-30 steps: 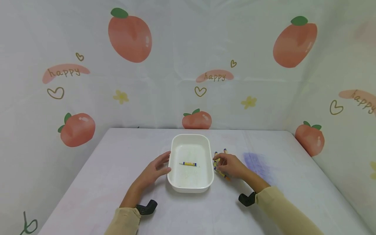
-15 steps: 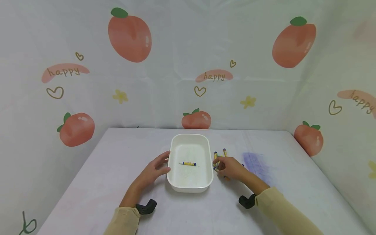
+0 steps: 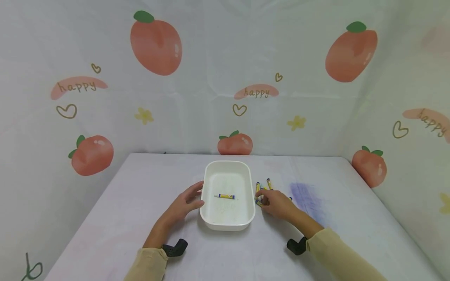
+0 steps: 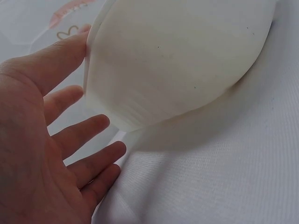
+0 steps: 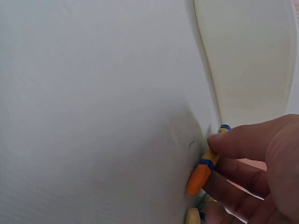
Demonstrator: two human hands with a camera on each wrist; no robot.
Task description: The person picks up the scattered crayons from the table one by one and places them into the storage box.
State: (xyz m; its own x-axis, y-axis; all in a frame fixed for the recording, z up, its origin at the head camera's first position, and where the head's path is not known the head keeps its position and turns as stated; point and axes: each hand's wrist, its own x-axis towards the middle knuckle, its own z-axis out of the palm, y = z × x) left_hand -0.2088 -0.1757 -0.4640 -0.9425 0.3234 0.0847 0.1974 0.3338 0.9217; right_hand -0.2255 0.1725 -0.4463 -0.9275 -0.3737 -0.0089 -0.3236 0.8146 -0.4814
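pinching orange crayon (image 5: pixel 202 172) with right hand (image 3: pixel 279 203), resting loosely spread left hand (image 3: pixel 180 205) against white tray (image 3: pixel 225 216). probably mid-pickup, likely calls for lifting up and in next

Beige sleeves (image 3: pixel 147 265), black wrist pieces (image 3: pixel 176 248), seemingly plastic

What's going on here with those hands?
A person is handling crayons at a table. The right hand pinches an orange-tipped crayon beside a white tub, with other crayons lying close by. The left hand touches the tub's opposite side, its fingers unclenched. Right now, one crayon lies inside the tub.
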